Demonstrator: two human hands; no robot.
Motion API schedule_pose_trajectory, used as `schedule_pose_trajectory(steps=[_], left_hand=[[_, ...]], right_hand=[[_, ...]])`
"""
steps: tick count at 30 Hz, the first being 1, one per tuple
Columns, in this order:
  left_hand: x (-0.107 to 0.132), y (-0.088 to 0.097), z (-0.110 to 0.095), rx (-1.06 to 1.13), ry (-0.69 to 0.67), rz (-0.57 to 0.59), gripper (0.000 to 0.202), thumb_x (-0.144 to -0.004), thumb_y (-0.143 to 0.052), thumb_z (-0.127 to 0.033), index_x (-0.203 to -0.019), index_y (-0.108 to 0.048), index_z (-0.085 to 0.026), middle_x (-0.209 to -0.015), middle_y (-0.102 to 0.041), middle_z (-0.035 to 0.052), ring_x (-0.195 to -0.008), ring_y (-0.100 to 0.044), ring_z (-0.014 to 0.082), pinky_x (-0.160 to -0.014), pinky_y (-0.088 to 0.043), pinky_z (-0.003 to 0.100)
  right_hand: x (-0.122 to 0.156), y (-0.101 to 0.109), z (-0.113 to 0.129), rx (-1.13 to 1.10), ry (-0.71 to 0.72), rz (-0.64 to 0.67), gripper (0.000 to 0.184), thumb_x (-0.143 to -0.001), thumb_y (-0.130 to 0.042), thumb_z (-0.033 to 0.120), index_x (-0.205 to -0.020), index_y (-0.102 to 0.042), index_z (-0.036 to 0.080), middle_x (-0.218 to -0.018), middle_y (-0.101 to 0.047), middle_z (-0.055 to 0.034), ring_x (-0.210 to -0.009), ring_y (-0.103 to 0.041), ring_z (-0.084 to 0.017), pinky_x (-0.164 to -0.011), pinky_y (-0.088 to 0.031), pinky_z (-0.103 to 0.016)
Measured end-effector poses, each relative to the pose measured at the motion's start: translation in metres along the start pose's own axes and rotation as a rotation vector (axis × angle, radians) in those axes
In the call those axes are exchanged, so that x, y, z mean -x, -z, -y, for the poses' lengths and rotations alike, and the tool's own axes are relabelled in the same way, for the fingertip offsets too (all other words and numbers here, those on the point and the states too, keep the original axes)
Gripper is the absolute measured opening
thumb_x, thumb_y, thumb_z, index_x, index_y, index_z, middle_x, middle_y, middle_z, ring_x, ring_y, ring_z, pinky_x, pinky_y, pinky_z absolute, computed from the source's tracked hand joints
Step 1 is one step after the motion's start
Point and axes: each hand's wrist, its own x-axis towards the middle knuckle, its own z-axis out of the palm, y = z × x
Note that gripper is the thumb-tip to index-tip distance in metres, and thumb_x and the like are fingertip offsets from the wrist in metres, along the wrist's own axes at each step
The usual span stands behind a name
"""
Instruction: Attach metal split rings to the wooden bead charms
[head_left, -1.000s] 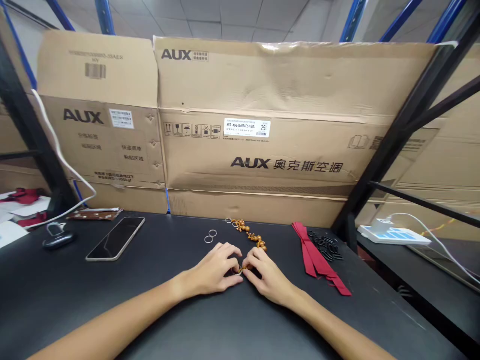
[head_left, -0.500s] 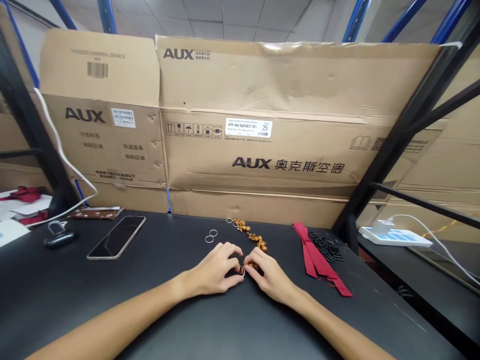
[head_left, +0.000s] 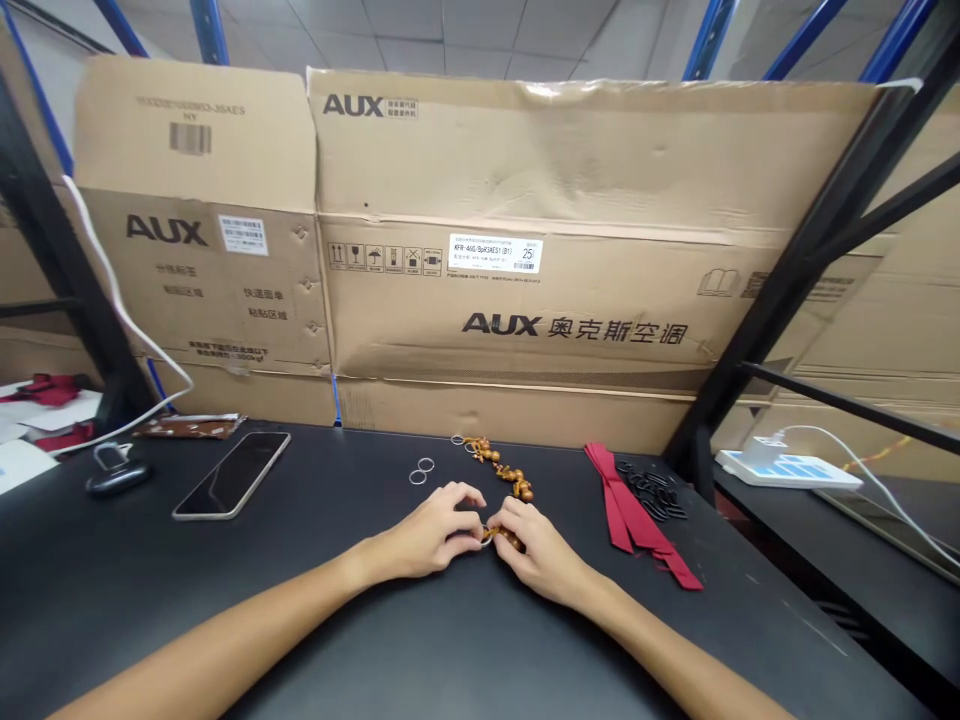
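Observation:
My left hand point(head_left: 442, 532) pinches a silver key ring point(head_left: 487, 541) low over the black tabletop. My right hand point(head_left: 534, 545) is closed on a short cord with brown wooden beads point(head_left: 511, 538), which meets the ring between my fingertips. Whether the cord is looped through the ring cannot be made out, as the fingers cover much of it. Just beyond my hands lies a row of similar beaded key chains point(head_left: 510, 478) with rings at the far end. Two loose key rings point(head_left: 421, 470) rest beyond my left hand.
Red ribbon strips point(head_left: 634, 520) lie to the right beside a pile of black clips point(head_left: 656, 492). On the left are a phone point(head_left: 232, 476), a dark key fob point(head_left: 118, 474) and a brown wrapper point(head_left: 191, 426). Cardboard point(head_left: 510, 180) walls off the back.
My fingers have shifted slightly around the ring, and more of the beads shows under my right hand. The ring appears turned flatter. The view has moved a little.

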Motion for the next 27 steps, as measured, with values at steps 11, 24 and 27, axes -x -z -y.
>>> schedule_pose_trajectory(steps=[11, 24, 27], left_hand=[[-0.0004, 0.0004, 0.0010, 0.046, 0.069, 0.023, 0.009, -0.092, -0.048, -0.019, -0.091, -0.057, -0.020, -0.117, -0.050, 0.0072, -0.109, -0.049, 0.0194, -0.098, -0.041, 0.034], [0.0003, 0.0003, -0.0050, -0.028, 0.054, 0.015, 0.010, -0.092, -0.050, -0.025, -0.092, -0.058, -0.019, -0.118, -0.050, 0.0079, -0.108, -0.049, 0.0214, -0.098, -0.041, 0.037], [0.0011, -0.0032, -0.0042, -0.088, 0.022, -0.009, 0.010, -0.090, -0.054, -0.027, -0.089, -0.059, -0.019, -0.117, -0.052, 0.0079, -0.107, -0.050, 0.0224, -0.096, -0.042, 0.037]], right_hand=[[-0.0002, 0.0070, -0.0007, -0.176, 0.008, 0.015, 0.017, -0.093, -0.044, 0.022, -0.083, -0.058, 0.020, -0.083, -0.055, -0.0028, -0.077, -0.053, -0.016, -0.070, -0.045, -0.028], [-0.0030, 0.0073, 0.0049, -0.265, -0.052, 0.010, 0.029, -0.096, -0.041, 0.032, -0.074, -0.055, 0.019, -0.077, -0.056, -0.0018, -0.071, -0.052, -0.014, -0.068, -0.042, -0.027], [-0.0030, 0.0060, 0.0071, -0.259, -0.052, 0.012, 0.030, -0.097, -0.040, 0.031, -0.074, -0.055, 0.019, -0.077, -0.055, -0.0017, -0.071, -0.051, -0.014, -0.068, -0.041, -0.027]])
